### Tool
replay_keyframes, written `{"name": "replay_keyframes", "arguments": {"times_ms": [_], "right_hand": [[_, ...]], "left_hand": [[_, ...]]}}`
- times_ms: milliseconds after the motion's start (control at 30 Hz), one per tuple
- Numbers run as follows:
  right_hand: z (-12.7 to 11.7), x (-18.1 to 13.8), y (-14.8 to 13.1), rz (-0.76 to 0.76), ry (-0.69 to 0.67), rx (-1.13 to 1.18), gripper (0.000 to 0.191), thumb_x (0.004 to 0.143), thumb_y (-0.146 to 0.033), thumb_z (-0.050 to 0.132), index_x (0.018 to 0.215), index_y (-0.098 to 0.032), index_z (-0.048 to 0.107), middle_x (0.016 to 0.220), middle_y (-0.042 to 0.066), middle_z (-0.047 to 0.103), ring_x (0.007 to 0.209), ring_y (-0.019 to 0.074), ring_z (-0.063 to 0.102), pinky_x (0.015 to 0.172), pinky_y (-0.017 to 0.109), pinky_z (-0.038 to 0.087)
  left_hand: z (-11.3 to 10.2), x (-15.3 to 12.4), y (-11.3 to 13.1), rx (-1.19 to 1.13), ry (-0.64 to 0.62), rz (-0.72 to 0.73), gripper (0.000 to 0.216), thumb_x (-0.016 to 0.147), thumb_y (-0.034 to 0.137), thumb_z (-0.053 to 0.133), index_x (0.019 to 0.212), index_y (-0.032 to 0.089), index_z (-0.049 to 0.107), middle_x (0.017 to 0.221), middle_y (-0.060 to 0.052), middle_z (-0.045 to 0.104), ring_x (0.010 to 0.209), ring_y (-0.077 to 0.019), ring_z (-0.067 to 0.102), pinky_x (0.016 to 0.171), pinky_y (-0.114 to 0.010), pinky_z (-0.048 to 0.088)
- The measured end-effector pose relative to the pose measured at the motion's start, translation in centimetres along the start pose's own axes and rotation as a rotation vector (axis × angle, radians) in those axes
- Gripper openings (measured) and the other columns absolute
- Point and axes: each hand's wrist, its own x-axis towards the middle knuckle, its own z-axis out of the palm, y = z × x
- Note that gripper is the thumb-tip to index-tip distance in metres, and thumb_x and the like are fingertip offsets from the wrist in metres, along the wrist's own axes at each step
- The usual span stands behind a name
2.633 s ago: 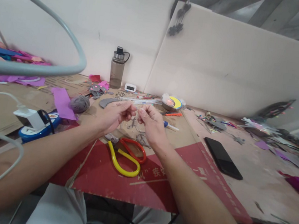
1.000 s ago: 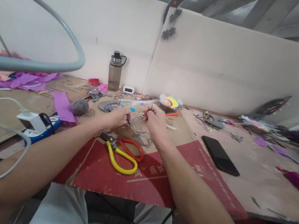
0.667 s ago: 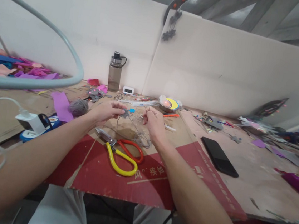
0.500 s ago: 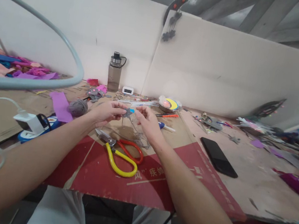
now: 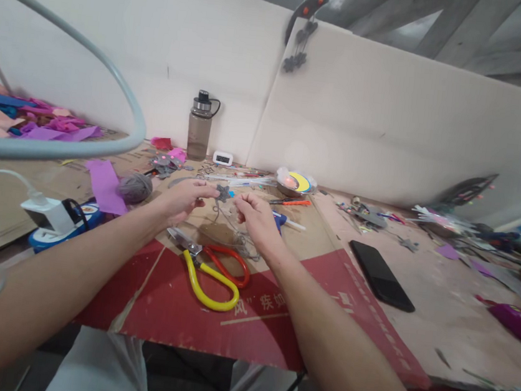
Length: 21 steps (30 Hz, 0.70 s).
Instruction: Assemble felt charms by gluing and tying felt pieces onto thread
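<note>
My left hand (image 5: 186, 197) is pinched on a small grey star-shaped felt piece (image 5: 223, 192) held above the table. Close to its right, my right hand (image 5: 252, 215) has its fingers curled around thin grey thread (image 5: 232, 233) that hangs down to a tangle on the cardboard. Just in front of both hands lie scissors (image 5: 214, 273) with one yellow and one red handle. A ball of grey yarn (image 5: 135, 187) rests to the left of my left hand.
A black phone (image 5: 380, 274) lies to the right on the table. A water bottle (image 5: 199, 126) and small white clock (image 5: 223, 158) stand by the white back panel. A white charger with cable (image 5: 46, 212) sits left. Purple paper scraps (image 5: 104, 185) and craft clutter (image 5: 371, 213) surround.
My hands dipped to the table and spread apart, then rose and came together; the left hand now pinches the grey star piece, the right hand has closed on the thread.
</note>
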Motion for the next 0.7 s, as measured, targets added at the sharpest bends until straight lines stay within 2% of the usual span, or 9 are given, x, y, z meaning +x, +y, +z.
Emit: {"name": "replay_keyframes", "arguments": {"times_ms": [133, 200, 300, 367, 467, 533, 600, 633, 700], "right_hand": [[-0.3, 0.2, 0.3, -0.073, 0.093, 0.039, 0.016, 0.081, -0.024, 0.039, 0.065, -0.023, 0.039, 0.057, -0.005, 0.036, 0.052, 0.0109, 0.037, 0.051, 0.025, 0.033], [-0.4, 0.2, 0.1, -0.099, 0.111, 0.017, 0.022, 0.084, -0.027, 0.037, 0.063, -0.023, 0.037, 0.057, -0.005, 0.035, 0.053, 0.0112, 0.038, 0.052, 0.025, 0.034], [-0.3, 0.0, -0.3, -0.074, 0.091, -0.009, 0.022, 0.086, -0.035, 0.041, 0.068, -0.022, 0.046, 0.061, -0.003, 0.044, 0.055, 0.0112, 0.042, 0.053, 0.025, 0.037], [0.0, -0.1, -0.4, -0.082, 0.060, -0.001, 0.015, 0.080, -0.033, 0.053, 0.087, -0.021, 0.055, 0.081, 0.001, 0.058, 0.064, 0.0113, 0.048, 0.057, 0.025, 0.042], [0.7, -0.2, 0.0, -0.073, -0.020, 0.055, 0.055, 0.069, -0.028, 0.068, 0.121, -0.024, 0.047, 0.119, 0.006, 0.058, 0.076, 0.0113, 0.054, 0.061, 0.025, 0.047], [0.9, -0.2, 0.3, -0.028, -0.104, 0.084, 0.054, 0.072, -0.031, 0.066, 0.123, -0.025, 0.048, 0.110, 0.005, 0.062, 0.069, 0.0109, 0.055, 0.057, 0.025, 0.046], [0.9, -0.2, 0.5, -0.008, -0.147, 0.033, 0.031, 0.078, -0.032, 0.060, 0.107, -0.022, 0.059, 0.085, 0.001, 0.064, 0.059, 0.0108, 0.053, 0.054, 0.025, 0.043], [0.7, -0.2, 0.5, -0.009, -0.143, -0.022, 0.021, 0.081, -0.031, 0.056, 0.097, -0.020, 0.063, 0.075, 0.000, 0.063, 0.057, 0.0111, 0.052, 0.054, 0.026, 0.043], [0.4, -0.4, 0.3, -0.035, -0.125, -0.182, 0.018, 0.085, -0.027, 0.051, 0.085, -0.018, 0.067, 0.071, 0.001, 0.063, 0.060, 0.0129, 0.055, 0.060, 0.028, 0.045]], "left_hand": [[-0.2, 0.3, 0.0, -0.135, 0.129, 0.018, 0.016, 0.054, 0.013, 0.075, 0.063, 0.013, 0.062, 0.065, 0.002, 0.057, 0.059, -0.0070, 0.048, 0.051, -0.020, 0.035], [-0.3, 0.4, 0.1, -0.209, 0.173, -0.003, 0.013, 0.057, 0.012, 0.072, 0.064, 0.013, 0.061, 0.063, 0.002, 0.056, 0.056, -0.0069, 0.049, 0.050, -0.020, 0.036], [-0.2, 0.2, 0.4, -0.298, 0.128, -0.078, 0.007, 0.064, 0.011, 0.066, 0.065, 0.013, 0.059, 0.059, 0.001, 0.056, 0.054, -0.0084, 0.052, 0.050, -0.021, 0.040], [0.1, -0.1, 0.6, -0.335, 0.072, -0.094, 0.006, 0.067, 0.010, 0.063, 0.065, 0.013, 0.058, 0.059, 0.000, 0.058, 0.054, -0.0095, 0.055, 0.052, -0.021, 0.043], [0.5, -0.6, 0.6, -0.349, -0.015, -0.084, 0.004, 0.069, 0.009, 0.062, 0.069, 0.012, 0.059, 0.065, -0.004, 0.063, 0.060, -0.0121, 0.062, 0.056, -0.022, 0.048], [0.7, -0.8, 0.6, -0.331, -0.097, -0.101, 0.004, 0.070, 0.010, 0.062, 0.073, 0.012, 0.061, 0.071, -0.006, 0.066, 0.065, -0.0142, 0.065, 0.058, -0.023, 0.050], [0.5, -0.8, 0.8, -0.317, -0.114, -0.110, 0.006, 0.070, 0.011, 0.063, 0.075, 0.012, 0.060, 0.072, -0.006, 0.066, 0.063, -0.0140, 0.065, 0.053, -0.022, 0.049], [0.4, -0.7, 0.9, -0.320, -0.075, -0.105, 0.006, 0.069, 0.011, 0.063, 0.074, 0.013, 0.059, 0.069, -0.004, 0.065, 0.060, -0.0131, 0.064, 0.049, -0.021, 0.047], [-0.2, -0.3, 1.2, -0.355, 0.076, -0.075, 0.008, 0.067, 0.009, 0.062, 0.070, 0.013, 0.056, 0.062, 0.000, 0.059, 0.053, -0.0100, 0.059, 0.041, -0.017, 0.040]]}}
